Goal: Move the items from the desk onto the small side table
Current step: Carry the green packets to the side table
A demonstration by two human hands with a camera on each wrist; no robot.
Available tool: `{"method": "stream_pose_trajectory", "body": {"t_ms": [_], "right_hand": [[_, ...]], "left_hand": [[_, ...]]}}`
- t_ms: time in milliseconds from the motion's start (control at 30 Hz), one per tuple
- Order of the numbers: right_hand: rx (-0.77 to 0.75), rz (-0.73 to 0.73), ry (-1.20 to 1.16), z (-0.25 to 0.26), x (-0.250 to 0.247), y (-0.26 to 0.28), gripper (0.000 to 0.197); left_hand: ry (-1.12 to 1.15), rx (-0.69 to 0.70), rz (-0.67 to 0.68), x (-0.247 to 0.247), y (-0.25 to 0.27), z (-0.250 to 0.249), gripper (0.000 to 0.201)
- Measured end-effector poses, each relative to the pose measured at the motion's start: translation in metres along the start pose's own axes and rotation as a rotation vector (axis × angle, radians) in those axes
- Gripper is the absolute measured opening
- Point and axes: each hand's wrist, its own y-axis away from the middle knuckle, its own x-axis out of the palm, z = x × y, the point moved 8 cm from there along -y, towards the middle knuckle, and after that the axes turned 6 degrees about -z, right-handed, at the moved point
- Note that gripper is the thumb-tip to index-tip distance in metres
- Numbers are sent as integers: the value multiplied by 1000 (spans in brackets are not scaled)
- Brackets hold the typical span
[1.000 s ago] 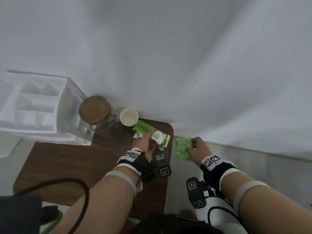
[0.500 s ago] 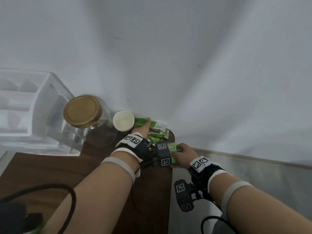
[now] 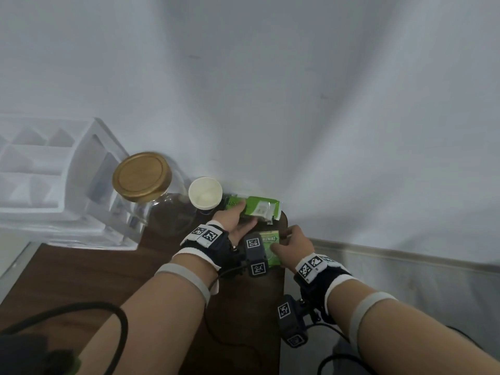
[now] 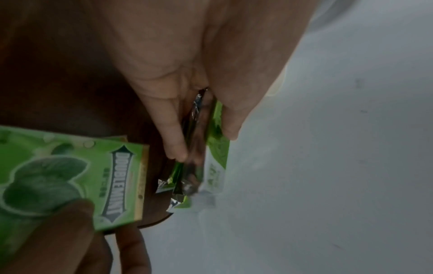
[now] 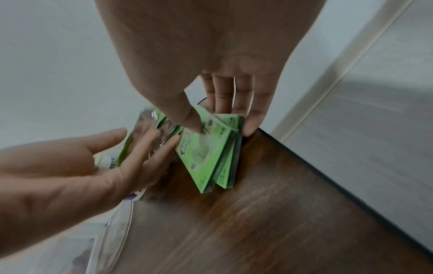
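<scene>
A green Doublemint gum pack (image 3: 270,247) (image 4: 70,176) (image 5: 206,153) stands tilted on the far right corner of the brown side table (image 3: 135,272). My right hand (image 3: 284,239) (image 5: 221,127) pinches it, thumb on its face and fingers behind its far edge. The right wrist view shows a second flat green pack stacked behind it. Just beyond, by the wall, my left hand (image 3: 238,223) (image 4: 203,144) pinches a bundle of green foil packets (image 3: 259,208) (image 4: 218,153) (image 5: 127,146) between thumb and straight fingers.
A white paper cup (image 3: 205,192), a glass jar with a wooden lid (image 3: 142,177) and a clear plastic organizer (image 3: 40,180) line the table's back left. A black cable (image 3: 119,320) loops at near left. The grey floor (image 3: 405,280) drops away right of the table edge.
My right hand has carried the gum pack leftward from beside the table onto its corner. My left hand has pushed the green packets further back toward the wall.
</scene>
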Motion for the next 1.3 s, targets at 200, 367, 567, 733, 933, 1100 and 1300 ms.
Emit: {"method": "stream_pose_trajectory", "body": {"t_ms": [200, 367, 567, 733, 933, 1100, 1300], "right_hand": [[-135, -82, 172, 17, -3, -7, 41], [-229, -120, 199, 39, -8, -22, 56], [-307, -110, 182, 57, 4, -30, 51], [-283, -119, 148, 55, -4, -29, 46], [-20, 50, 249, 20, 0, -2, 28], [-5, 166, 227, 19, 14, 5, 31], [-1, 198, 195, 26, 3, 10, 29]], "left_hand": [[46, 37, -12, 0, 9, -4, 40], [6, 191, -51, -17, 10, -11, 27], [43, 200, -77, -13, 12, -15, 22], [-109, 163, -112, -18, 3, -11, 52], [-690, 23, -140, -40, 14, 22, 79], [-490, 4, -108, -27, 32, 36, 43], [-560, 83, -134, -30, 42, 23, 44]]}}
